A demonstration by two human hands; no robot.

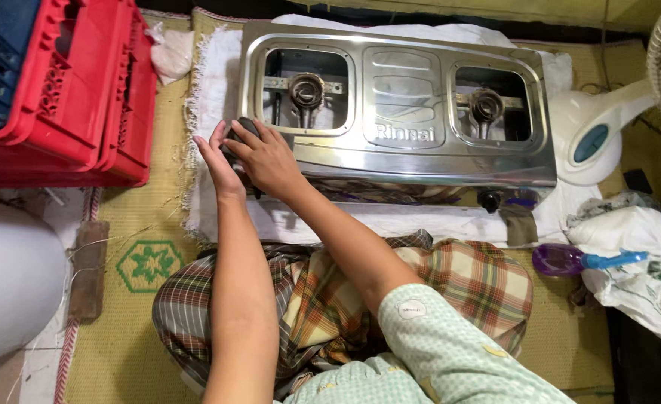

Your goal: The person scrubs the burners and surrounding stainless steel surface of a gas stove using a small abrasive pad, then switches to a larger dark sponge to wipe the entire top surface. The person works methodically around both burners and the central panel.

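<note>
A stainless two-burner gas stove [401, 97] lies on a white cloth [218, 75] on a woven mat in front of me. Its pan supports are off, so both burner heads show. Both hands meet at the stove's front left corner. My left hand [217, 163] rests against a dark round object [245, 127] there, which looks like a control knob. My right hand [267, 158] covers it from the other side with curled fingers. A second dark knob [489, 199] sits at the stove's front right.
Red plastic crates [76, 90] stand at the far left with a white rounded container [9, 277] below them. A white fan base [592, 135] and its grille stand at the right. A purple and blue brush [577, 259] lies beside crumpled white cloth [637, 262].
</note>
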